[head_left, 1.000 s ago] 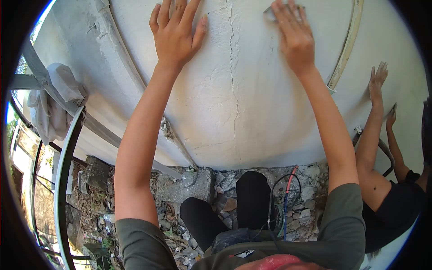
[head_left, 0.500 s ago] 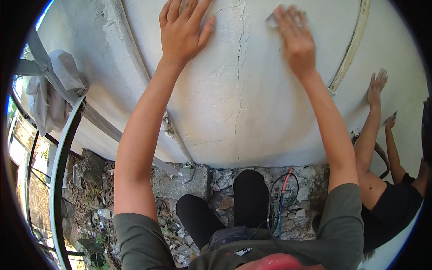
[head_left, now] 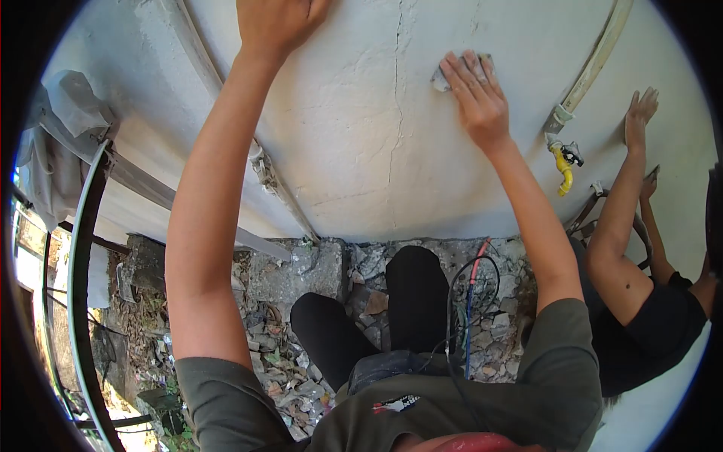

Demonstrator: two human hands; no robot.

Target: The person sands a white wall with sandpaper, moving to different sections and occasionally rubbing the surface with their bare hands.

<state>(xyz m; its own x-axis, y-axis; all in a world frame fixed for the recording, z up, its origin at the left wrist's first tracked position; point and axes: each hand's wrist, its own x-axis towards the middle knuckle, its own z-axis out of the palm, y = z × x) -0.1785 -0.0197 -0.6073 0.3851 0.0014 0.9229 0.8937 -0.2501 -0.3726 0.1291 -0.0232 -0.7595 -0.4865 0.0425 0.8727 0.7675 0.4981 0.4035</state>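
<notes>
My left hand [head_left: 280, 22] rests against the cracked white wall [head_left: 339, 143], cut by the top edge. Its fingertips are out of view, but the thumb stands apart and nothing shows in the hand. Right of the long vertical crack, my right hand [head_left: 482, 105] presses a small grey piece of sandpaper [head_left: 443, 78] to the wall. The fingers lie over the sandpaper, so only its edges show.
A yellow tap [head_left: 563, 169] hangs below a pipe [head_left: 596, 64] on the right. Another person's hand [head_left: 642, 113] touches the wall farther right. A pipe [head_left: 282, 188] runs down the left side. Rubble [head_left: 279, 377] and a concrete block [head_left: 297, 275] lie below, beside a cable [head_left: 468, 331].
My right hand has moved down and slightly left along the wall with the sandpaper. The view has shifted, leaving my left hand higher and partly cut off, and the yellow tap now shows.
</notes>
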